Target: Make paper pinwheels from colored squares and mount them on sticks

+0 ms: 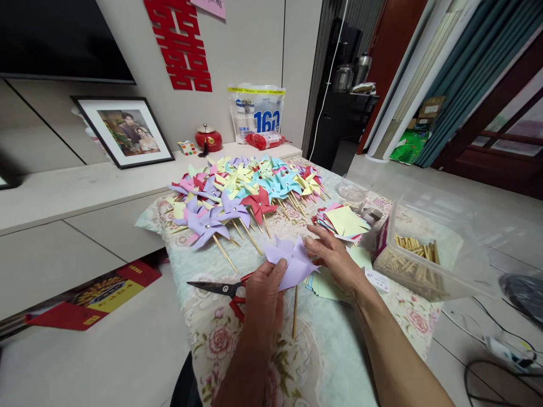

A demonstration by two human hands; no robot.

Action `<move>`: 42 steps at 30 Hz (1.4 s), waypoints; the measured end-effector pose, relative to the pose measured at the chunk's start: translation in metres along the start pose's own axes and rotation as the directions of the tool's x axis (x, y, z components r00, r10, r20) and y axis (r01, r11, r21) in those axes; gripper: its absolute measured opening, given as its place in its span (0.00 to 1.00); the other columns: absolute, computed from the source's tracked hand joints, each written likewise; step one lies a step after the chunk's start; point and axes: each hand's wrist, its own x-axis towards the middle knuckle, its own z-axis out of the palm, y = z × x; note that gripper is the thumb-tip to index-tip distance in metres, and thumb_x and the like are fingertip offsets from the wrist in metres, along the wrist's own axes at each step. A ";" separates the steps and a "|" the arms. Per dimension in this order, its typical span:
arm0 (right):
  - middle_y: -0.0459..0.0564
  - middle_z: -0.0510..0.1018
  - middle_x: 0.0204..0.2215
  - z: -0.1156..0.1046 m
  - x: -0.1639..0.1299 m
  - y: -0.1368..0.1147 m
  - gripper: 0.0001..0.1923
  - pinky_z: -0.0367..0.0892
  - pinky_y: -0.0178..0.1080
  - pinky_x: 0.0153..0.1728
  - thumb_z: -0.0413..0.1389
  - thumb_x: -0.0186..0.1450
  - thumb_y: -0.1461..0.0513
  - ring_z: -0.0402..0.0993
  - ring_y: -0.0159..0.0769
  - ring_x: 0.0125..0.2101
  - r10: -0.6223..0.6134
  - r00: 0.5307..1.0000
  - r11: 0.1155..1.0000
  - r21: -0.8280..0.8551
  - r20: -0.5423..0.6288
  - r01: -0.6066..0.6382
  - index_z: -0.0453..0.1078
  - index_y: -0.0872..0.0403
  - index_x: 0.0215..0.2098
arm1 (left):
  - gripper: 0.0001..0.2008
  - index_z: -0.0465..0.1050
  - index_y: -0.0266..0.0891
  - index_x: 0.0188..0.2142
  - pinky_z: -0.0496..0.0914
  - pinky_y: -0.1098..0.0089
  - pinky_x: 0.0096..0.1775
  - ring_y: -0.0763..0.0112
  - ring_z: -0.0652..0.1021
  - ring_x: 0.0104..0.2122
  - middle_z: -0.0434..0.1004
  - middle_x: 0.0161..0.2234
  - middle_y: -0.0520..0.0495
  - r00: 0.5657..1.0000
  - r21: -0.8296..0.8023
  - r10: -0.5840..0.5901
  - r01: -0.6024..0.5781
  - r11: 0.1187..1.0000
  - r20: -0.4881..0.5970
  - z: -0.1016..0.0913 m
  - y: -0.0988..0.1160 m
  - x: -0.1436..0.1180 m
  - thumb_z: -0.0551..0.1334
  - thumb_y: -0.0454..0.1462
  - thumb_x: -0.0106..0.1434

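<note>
A light purple paper pinwheel (292,261) on a thin wooden stick (295,316) is held in front of me over the table. My left hand (267,288) pinches it at the left side, thumb on top of the paper near the centre pin. My right hand (333,254) is at the pinwheel's right edge with its fingers apart; whether a fingertip touches a blade I cannot tell. Red-handled scissors (224,288) lie beside my left hand, partly hidden by it. Finished pinwheels (258,186) in several colours are piled beyond, among them a red pinwheel (259,204).
Right of the pile lie square paper sheets (348,220). More sheets (326,285) sit under my right forearm, near a small white box (376,279). A clear plastic bin (462,271) holds short wooden sticks (418,251). A floral cloth (220,345) covers the table.
</note>
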 end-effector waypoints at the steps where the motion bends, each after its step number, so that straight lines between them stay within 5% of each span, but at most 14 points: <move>1: 0.51 0.79 0.38 0.001 -0.001 -0.001 0.40 0.65 0.38 0.33 0.65 0.58 0.52 0.75 0.38 0.34 0.037 0.999 0.998 0.055 0.029 -0.039 0.62 0.54 0.65 | 0.12 0.79 0.39 0.31 0.75 0.64 0.37 0.55 0.81 0.40 0.84 0.34 0.44 1.000 0.001 -0.003 0.003 1.000 0.009 0.000 0.000 0.000 0.73 0.40 0.46; 6: 0.43 0.78 0.26 0.009 -0.006 -0.007 0.48 0.65 0.34 0.31 0.69 0.49 0.65 0.73 0.33 0.26 0.118 0.989 0.932 0.332 0.094 -0.143 0.60 0.56 0.66 | 0.12 0.79 0.37 0.30 0.75 0.62 0.42 0.55 0.82 0.39 0.84 0.33 0.43 0.999 0.017 -0.017 0.016 1.000 0.042 -0.002 0.000 -0.002 0.74 0.40 0.48; 10: 0.43 0.80 0.27 0.011 -0.007 -0.007 0.52 0.68 0.34 0.32 0.69 0.47 0.67 0.75 0.33 0.26 0.115 0.980 0.902 0.395 0.163 -0.171 0.57 0.55 0.67 | 0.12 0.81 0.35 0.32 0.75 0.62 0.43 0.58 0.83 0.38 0.85 0.33 0.45 0.996 0.007 -0.025 0.025 1.000 0.084 -0.004 -0.001 -0.003 0.74 0.39 0.50; 22: 0.43 0.80 0.32 0.014 -0.005 -0.003 0.45 0.66 0.33 0.30 0.67 0.46 0.68 0.73 0.32 0.28 0.005 0.991 0.950 0.310 0.133 -0.046 0.62 0.56 0.62 | 0.14 0.82 0.35 0.33 0.75 0.65 0.40 0.59 0.83 0.36 0.85 0.30 0.45 0.996 0.033 -0.046 0.043 0.999 0.077 -0.010 -0.006 0.003 0.75 0.40 0.48; 35: 0.43 0.78 0.30 0.011 -0.007 0.004 0.41 0.65 0.35 0.30 0.67 0.55 0.62 0.72 0.32 0.27 -0.038 0.966 0.961 0.274 0.257 -0.035 0.60 0.52 0.64 | 0.20 0.81 0.33 0.40 0.75 0.65 0.40 0.59 0.83 0.34 0.86 0.33 0.43 0.999 0.019 0.002 -0.001 1.000 -0.052 -0.005 -0.010 0.006 0.75 0.37 0.46; 42: 0.43 0.76 0.32 0.012 -0.011 0.000 0.47 0.65 0.35 0.32 0.68 0.53 0.63 0.73 0.34 0.31 -0.031 0.962 0.986 0.168 0.273 -0.015 0.56 0.48 0.68 | 0.19 0.81 0.31 0.39 0.75 0.69 0.35 0.66 0.81 0.28 0.86 0.31 0.44 0.992 0.085 0.069 -0.060 0.995 -0.110 -0.009 -0.014 0.008 0.74 0.37 0.47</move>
